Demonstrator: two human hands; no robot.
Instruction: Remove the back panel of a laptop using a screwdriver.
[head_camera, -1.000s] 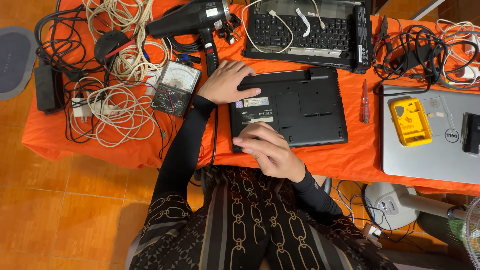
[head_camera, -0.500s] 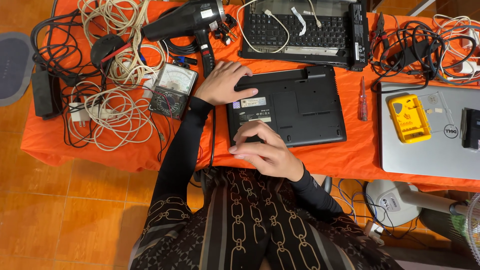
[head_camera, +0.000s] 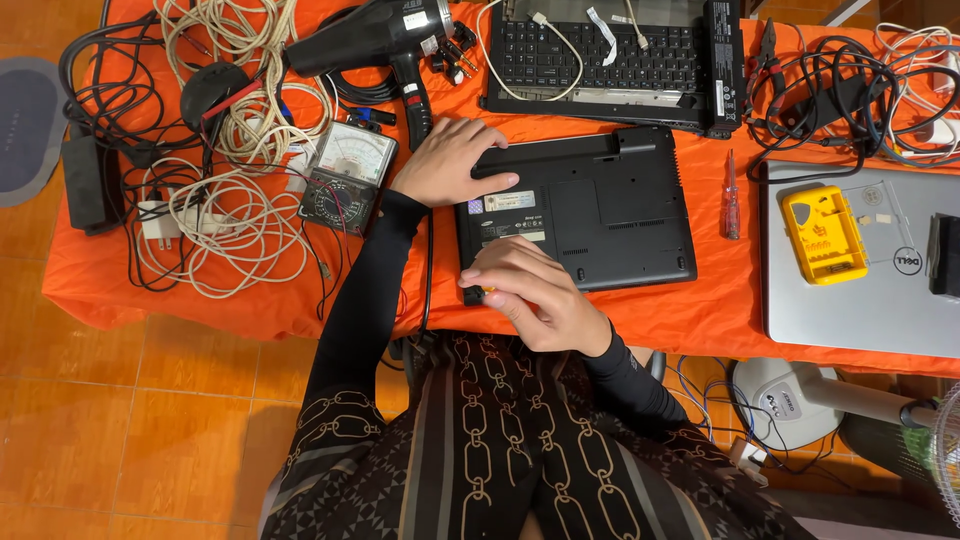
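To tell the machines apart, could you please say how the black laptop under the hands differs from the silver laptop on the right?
The black laptop lies underside up, smaller; the silver laptop lies closed, lid up, larger. The left hand and right hand touch the black one; a yellow case sits on the silver one. Both rest on the orange cloth.

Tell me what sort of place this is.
Probably an electronics repair bench, maybe at home: an orange-covered table holds an upturned black laptop under the left hand and right hand, with an analog multimeter, a screwdriver and tangled cables around it.
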